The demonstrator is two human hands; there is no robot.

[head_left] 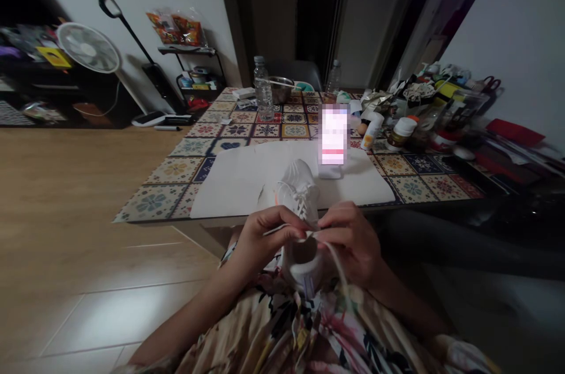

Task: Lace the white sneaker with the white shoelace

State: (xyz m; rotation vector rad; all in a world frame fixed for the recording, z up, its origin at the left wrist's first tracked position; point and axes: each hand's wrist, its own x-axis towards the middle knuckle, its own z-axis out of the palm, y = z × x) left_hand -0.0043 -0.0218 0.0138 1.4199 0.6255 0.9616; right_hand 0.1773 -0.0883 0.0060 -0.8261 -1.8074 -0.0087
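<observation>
A white sneaker [300,186] points away from me, its toe over the table edge and its heel close to my lap. Above the shoe's opening, both hands pinch a white shoelace [338,262]. My left hand [271,230] is closed, thumb and forefinger on the lace. Facing it, my right hand [353,239] is closed on the lace too, with a loose length hanging down past its fingers. The fingertips of the two hands nearly meet. Crossed laces show on the shoe's tongue, while my hands cover part of its collar.
A white sheet [238,174] lies on the patterned tabletop [176,171]. A lit phone [334,136] stands upright on it. Farther back is a clear plastic bottle [263,92] beside a metal bowl [281,92]. Bottles, a white-capped jar [401,134] and clutter crowd the right side.
</observation>
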